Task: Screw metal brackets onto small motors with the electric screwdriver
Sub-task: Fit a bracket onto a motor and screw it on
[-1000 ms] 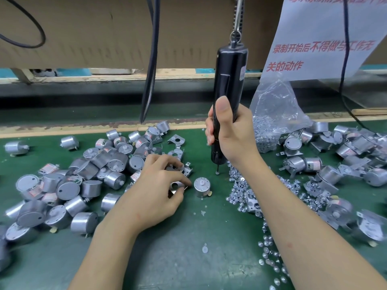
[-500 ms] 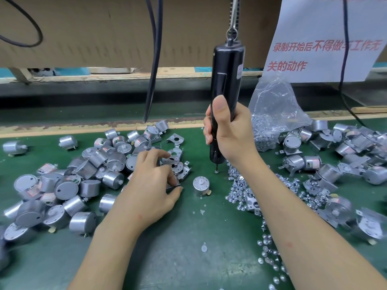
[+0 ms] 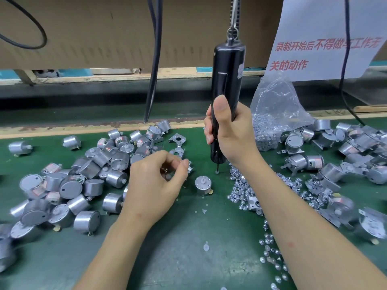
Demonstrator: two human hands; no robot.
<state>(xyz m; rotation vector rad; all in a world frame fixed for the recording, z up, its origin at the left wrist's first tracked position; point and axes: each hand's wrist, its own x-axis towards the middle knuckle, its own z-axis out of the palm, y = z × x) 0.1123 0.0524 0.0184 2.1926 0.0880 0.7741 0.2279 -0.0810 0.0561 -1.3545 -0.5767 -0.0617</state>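
- Across the green mat [image 3: 188,248], bare motors [image 3: 83,181] are heaped to the left and bracketed motors [image 3: 314,164] to the right. Both heaps crowd the working spot between the arms.
- Upright on its hanger, the electric screwdriver [image 3: 227,91] has the right hand [image 3: 232,135] wrapped round its lower barrel. It is rigid, and the hanger probably carries most of its weight. Its bit hangs just above the mat.
- One lone motor [image 3: 202,184] stands shaft-up between the hands, touching neither. It is a smooth round can, likely dense and apt to spin, so it is best steadied by its sides.
- The left hand [image 3: 155,185] is curled, its fingertips pinching a small metal piece, seemingly a bracket [image 3: 189,165]. That is thin, stiff and sharp-edged, so take it by the flanges.
- Spare brackets [image 3: 177,141] lie just behind.
- Loose screws [image 3: 240,185] lie beside the right forearm. They are tiny and easily swept aside.
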